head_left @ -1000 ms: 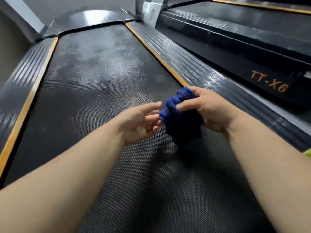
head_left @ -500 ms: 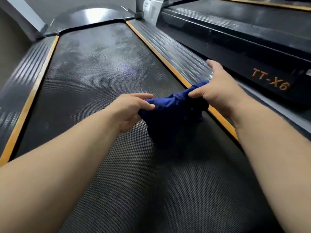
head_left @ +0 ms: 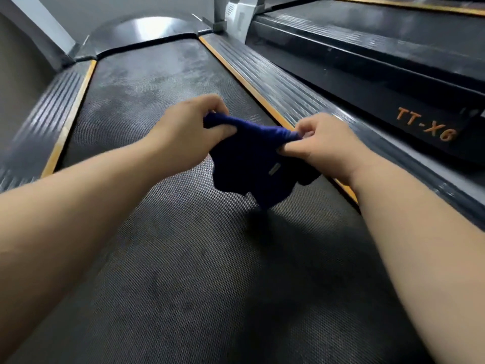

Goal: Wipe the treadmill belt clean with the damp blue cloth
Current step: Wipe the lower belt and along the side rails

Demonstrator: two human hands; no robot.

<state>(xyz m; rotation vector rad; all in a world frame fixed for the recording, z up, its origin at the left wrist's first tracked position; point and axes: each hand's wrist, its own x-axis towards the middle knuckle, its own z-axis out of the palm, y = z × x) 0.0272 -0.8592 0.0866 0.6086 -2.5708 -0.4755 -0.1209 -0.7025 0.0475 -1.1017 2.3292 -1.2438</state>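
From the head view, both your hands have hold of the blue cloth [head_left: 252, 164]. Your left hand [head_left: 189, 132] is curled round the cloth's left end, thumb and fingers closed over a bunched corner. Your right hand [head_left: 325, 145] pinches the right end between thumb and bent fingers. Neither hand has a finger straight.

The cloth's upper edge is pulled between your two hands, so its long axis runs across the treadmill belt [head_left: 183, 258], left to right, with the right end a little lower. Below that edge the cloth hangs in loose folds and narrows to a tip pointing down at the belt. A small pale tag [head_left: 274, 170] shows on the side facing you. A dark shadow [head_left: 262, 222] lies on the belt just under the tip; you cannot tell whether the tip touches the surface.

The cloth sits over the belt's right half, close to the orange strip [head_left: 252, 90] and the ribbed right side rail [head_left: 275, 72]. The belt runs away from you toward the curved motor cover [head_left: 147, 30], and its far part carries pale, hazy patches [head_left: 147, 82]. The left side rail [head_left: 39, 119] is well apart from both hands. Beside the right rail stands a neighbouring treadmill [head_left: 367, 61] lettered TT-X6.
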